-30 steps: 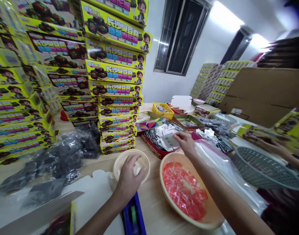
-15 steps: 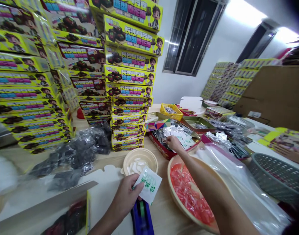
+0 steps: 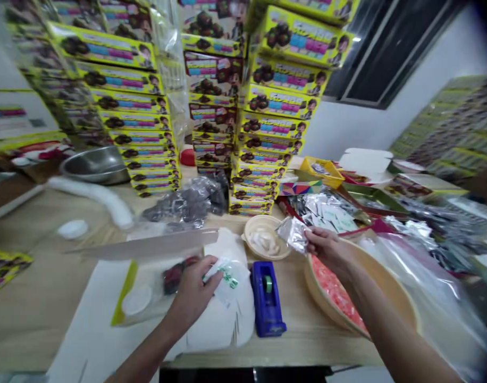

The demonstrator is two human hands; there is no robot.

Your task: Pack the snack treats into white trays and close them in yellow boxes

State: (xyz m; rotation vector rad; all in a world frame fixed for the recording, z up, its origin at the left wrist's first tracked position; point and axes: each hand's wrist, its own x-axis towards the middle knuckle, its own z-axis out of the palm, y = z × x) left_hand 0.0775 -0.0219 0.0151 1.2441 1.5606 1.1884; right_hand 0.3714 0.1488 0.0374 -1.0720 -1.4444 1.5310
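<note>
My left hand (image 3: 198, 287) is closed on a white sachet with green print (image 3: 228, 281), smeared by motion. It is above an open white box (image 3: 122, 284) with a yellow edge. Dark red and black packets (image 3: 175, 276) and a white round piece (image 3: 137, 299) show inside the box. Between the fingertips of my right hand (image 3: 327, 247) is a silver foil sachet (image 3: 294, 234). That hand hovers over the left rim of a large tan basin (image 3: 387, 276) of red packets. Just left of the foil sachet sits a small cream bowl (image 3: 263, 250) with white pieces.
A blue tape dispenser (image 3: 267, 300) stands between my hands. Tall stacks of yellow boxes (image 3: 267, 127) rise at the back, with clear-wrapped dark packets (image 3: 191, 199) before them. A red tray (image 3: 285, 205) holds sachets. A metal bowl (image 3: 95, 165) sits at back left.
My right hand has come back from the tray of sachets with a silver foil sachet. My left hand has moved left over the box with its white sachet. The view has turned left.
</note>
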